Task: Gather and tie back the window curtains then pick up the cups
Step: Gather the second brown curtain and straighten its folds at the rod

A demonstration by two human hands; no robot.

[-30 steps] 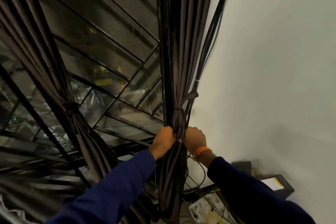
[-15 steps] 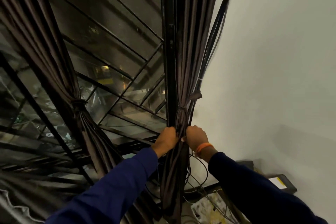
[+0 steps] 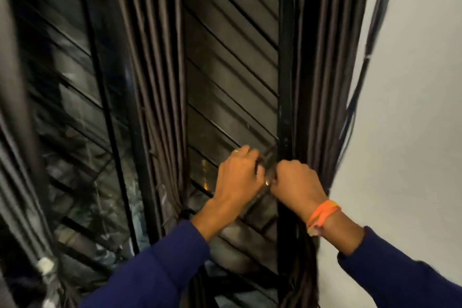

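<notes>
1. Right curtain [image 3: 322, 77]: dark brown, pleated, gathered into a narrow column beside the white wall [image 3: 412, 107]. Its top is cut off by the frame's upper edge; its lower part runs down behind the right wrist and off the bottom edge.
2. Tie strip [image 3: 268, 157]: a thin dark band stretched between the two hands, in front of the black window frame post [image 3: 285, 82]. Blurred; whether it is knotted cannot be told.
3. Left hand [image 3: 237, 177]: fingers curled, pinching one end of the tie strip. A ring shows on one finger. Fingertips are hidden on the far side of the hand.
4. Right hand [image 3: 296, 182]: fist curled around the other end of the tie strip, knuckles just beside the left hand's. Its fingertips are hidden. An orange wristband [image 3: 322, 215] sits on the wrist.
5. Sleeves [image 3: 155, 270]: dark blue, both cut off by the bottom edge.
6. Middle curtain [image 3: 155, 82]: same fabric, hanging left of the hands, drawn in at a dark tie [image 3: 186, 212] near the left forearm.
7. Far-left curtain [image 3: 22, 182]: heavily blurred, partly out of frame.
8. Window glass and diagonal bars [image 3: 232, 57]: dark, reflective; what lies outside cannot be made out.
9. Cables [image 3: 370, 57]: thin dark lines running down the wall beside the right curtain, smeared by motion.
10. Cups: none visible in this view.
</notes>
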